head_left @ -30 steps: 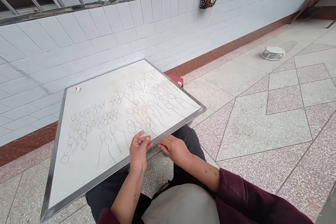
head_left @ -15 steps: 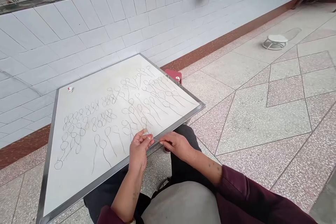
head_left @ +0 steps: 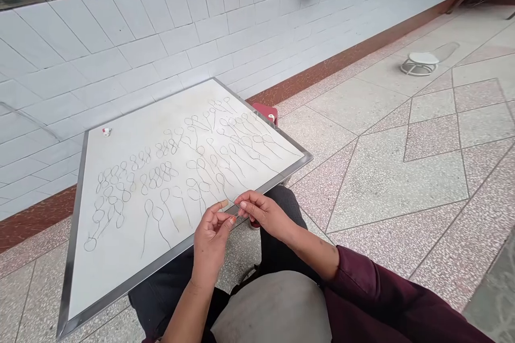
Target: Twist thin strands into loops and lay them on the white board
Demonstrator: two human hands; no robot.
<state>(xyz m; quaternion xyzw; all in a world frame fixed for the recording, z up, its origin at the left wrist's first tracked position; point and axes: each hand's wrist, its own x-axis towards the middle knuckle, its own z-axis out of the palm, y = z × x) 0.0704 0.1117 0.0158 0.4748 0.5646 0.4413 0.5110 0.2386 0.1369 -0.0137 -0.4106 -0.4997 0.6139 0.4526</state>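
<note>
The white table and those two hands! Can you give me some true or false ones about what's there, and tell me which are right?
1. Thin looped strands lie on the white tabletop. True.
2. The left hand lies flat on the tabletop. False: its thumb and fingers pinch something tiny.
3. The right hand is close to the left hand. True.
4. The table's border is bright yellow. False: it is grey.
5. A low white seat stands on the floor. True.

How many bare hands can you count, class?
2: bare left hand at the near edge of the white, metal-edged table, bare right hand beside it. None seem hidden.
</note>
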